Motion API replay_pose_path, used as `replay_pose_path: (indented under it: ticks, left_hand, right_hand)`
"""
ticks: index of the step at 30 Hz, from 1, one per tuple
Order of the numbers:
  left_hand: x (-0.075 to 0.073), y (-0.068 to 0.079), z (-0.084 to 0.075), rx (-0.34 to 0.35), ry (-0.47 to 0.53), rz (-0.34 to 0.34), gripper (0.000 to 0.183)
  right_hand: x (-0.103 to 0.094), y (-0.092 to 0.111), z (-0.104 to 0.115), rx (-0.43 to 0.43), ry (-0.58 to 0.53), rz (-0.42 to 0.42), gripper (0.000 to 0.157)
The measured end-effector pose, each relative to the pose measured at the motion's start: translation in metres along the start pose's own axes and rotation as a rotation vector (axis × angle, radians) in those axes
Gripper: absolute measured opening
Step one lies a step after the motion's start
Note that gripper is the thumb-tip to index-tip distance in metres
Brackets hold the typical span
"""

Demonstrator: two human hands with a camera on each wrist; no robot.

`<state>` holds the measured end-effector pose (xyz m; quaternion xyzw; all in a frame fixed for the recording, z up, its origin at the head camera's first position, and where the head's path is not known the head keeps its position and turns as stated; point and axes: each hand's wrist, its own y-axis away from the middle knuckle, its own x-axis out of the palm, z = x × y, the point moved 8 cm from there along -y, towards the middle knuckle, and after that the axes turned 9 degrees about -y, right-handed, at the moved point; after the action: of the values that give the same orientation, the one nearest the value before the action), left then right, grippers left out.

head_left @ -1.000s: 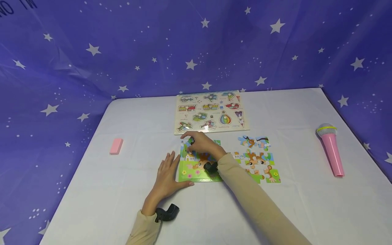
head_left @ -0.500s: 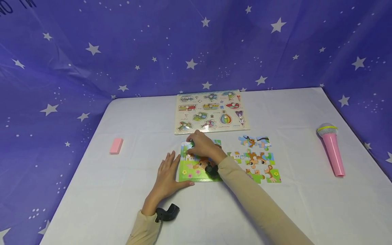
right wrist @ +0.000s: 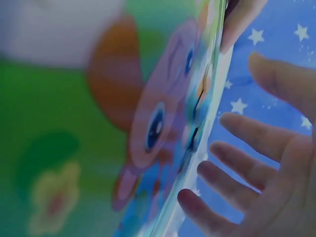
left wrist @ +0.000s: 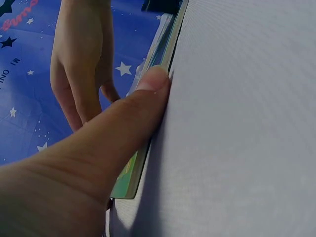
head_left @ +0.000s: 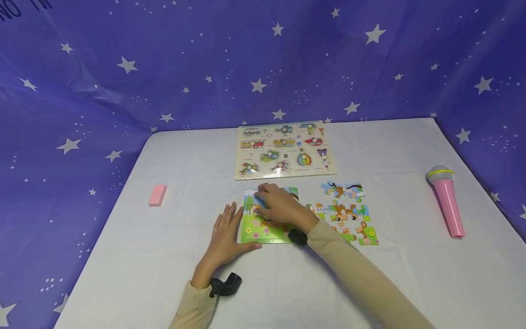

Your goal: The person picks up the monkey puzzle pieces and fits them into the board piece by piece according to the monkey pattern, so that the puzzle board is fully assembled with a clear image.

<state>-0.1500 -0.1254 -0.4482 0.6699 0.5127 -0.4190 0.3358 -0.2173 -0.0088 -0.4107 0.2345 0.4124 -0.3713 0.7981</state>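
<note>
A jigsaw puzzle board (head_left: 256, 232) with a monkey picture on green lies flat on the white table. My left hand (head_left: 223, 240) steadies its near left corner, fingers straight along the left side. In the left wrist view the thumb (left wrist: 133, 106) presses against the board's edge. My right hand (head_left: 285, 208) hovers over the board's upper part and hides some of it. The right wrist view shows that hand's fingers (right wrist: 247, 131) spread, with nothing between them, close over the picture. Right of the board lie jigsaw pieces (head_left: 361, 233), some joined into a monkey's face.
Behind the jigsaw is a wooden peg puzzle (head_left: 287, 151) with vehicle shapes. A pink block (head_left: 157, 195) lies at the left and a pink toy microphone (head_left: 447, 205) at the right. A purple starred cloth (head_left: 222, 59) hangs along the back and sides.
My right hand has drawn back to the right and slightly nearer from the board's upper left corner, and its fingers have loosened. The left hand has stayed in place.
</note>
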Motion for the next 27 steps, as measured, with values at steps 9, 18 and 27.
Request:
replay_pose_path:
  ticks: [9, 18, 27]
  left_hand:
    - [-0.001, 0.0, 0.0, 0.008, -0.009, -0.003, 0.106]
    - [-0.001, -0.001, -0.001, 0.013, -0.013, -0.01, 0.106]
    - [-0.002, 0.0, -0.001, 0.015, -0.004, -0.014, 0.107]
  right_hand:
    - [0.018, 0.017, 0.013, -0.055, 0.033, 0.16, 0.074]
    - [0.024, 0.021, 0.014, -0.045, 0.093, 0.251, 0.073]
    - [0.022, 0.02, 0.014, -0.051, 0.057, 0.249, 0.07]
